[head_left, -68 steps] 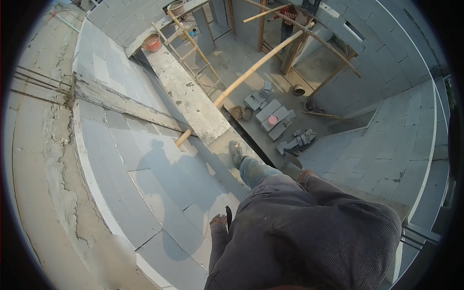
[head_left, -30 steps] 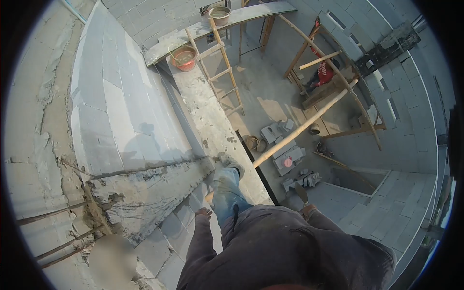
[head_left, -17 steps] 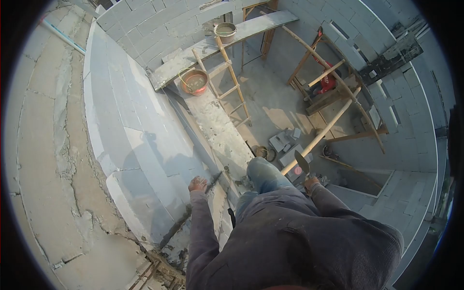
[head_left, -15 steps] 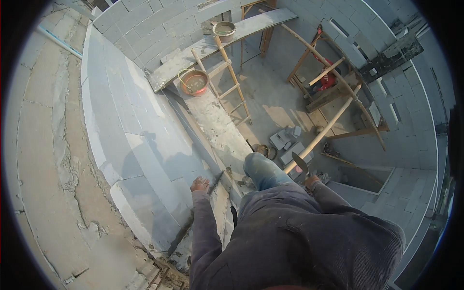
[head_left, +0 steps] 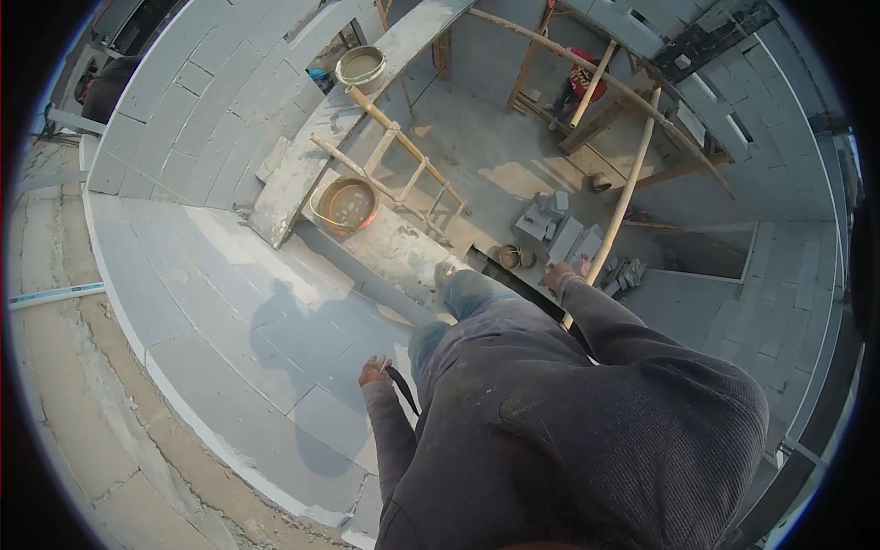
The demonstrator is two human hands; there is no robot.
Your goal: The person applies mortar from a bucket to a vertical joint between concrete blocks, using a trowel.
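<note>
My left hand (head_left: pixel 374 370) is low beside the grey block wall (head_left: pixel 247 367), its fingers curled. A black strap-like strip (head_left: pixel 401 389) runs from right beside those fingers toward my dark jacket (head_left: pixel 587 440). What the left hand holds I cannot tell. At the other side of my body, my right hand (head_left: pixel 556 277) is closed, seen from above, near a long wooden pole (head_left: pixel 628 188). No trowel blade shows at it now. Beneath me, my jeans (head_left: pixel 477 291) stand over a mortar-stained plank (head_left: pixel 399 252).
A reddish bucket (head_left: pixel 345 205) of murky contents stands on the plank. Another bucket (head_left: pixel 360 68) sits on a higher board (head_left: pixel 312 137), by a wooden ladder (head_left: pixel 399 137). Grey blocks (head_left: pixel 550 218) are stacked on the floor below. A person in red (head_left: pixel 583 75) is beneath the scaffold poles.
The view has turned and shifted, so the buckets and ladder sit farther left. My right hand held a trowel with its blade visible; the blade is now out of sight. The left fingers have curled.
</note>
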